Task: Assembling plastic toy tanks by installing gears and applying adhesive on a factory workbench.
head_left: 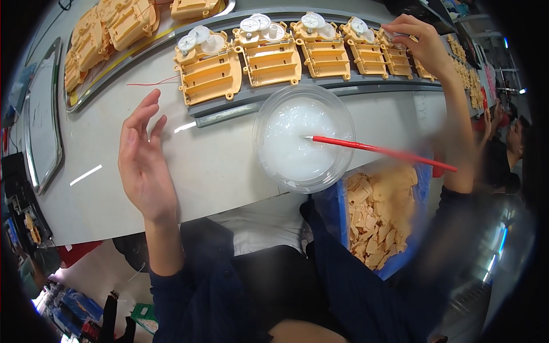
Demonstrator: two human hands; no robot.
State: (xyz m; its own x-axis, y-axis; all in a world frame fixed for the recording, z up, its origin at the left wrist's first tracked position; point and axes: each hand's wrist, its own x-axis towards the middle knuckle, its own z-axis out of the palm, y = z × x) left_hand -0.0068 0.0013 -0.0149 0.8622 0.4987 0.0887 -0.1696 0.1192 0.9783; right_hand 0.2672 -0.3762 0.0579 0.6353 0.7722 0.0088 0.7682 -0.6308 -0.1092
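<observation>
A row of yellow-orange plastic housings (pixel 210 77) stands on a long grey rail (pixel 229 114) across the far side of the table. White gears (pixel 262 23) sit on the tops of several of them. My right hand (pixel 420 43) reaches to a housing (pixel 397 62) toward the right of the row. Its fingers are bent in a pinch at the housing's top; whatever lies between the fingertips is too small and covered to make out. My left hand (pixel 146 163) hovers or rests over the table's left part, fingers apart, holding nothing.
A clear tub (pixel 266 166) of whitish grease stands before the rail, a red-handled brush (pixel 354 144) lying across it. Below right, a blue-lined bin (pixel 343 223) holds yellow plastic pieces. A metal tray (pixel 86 103) with more housings is far left. Other people are at right.
</observation>
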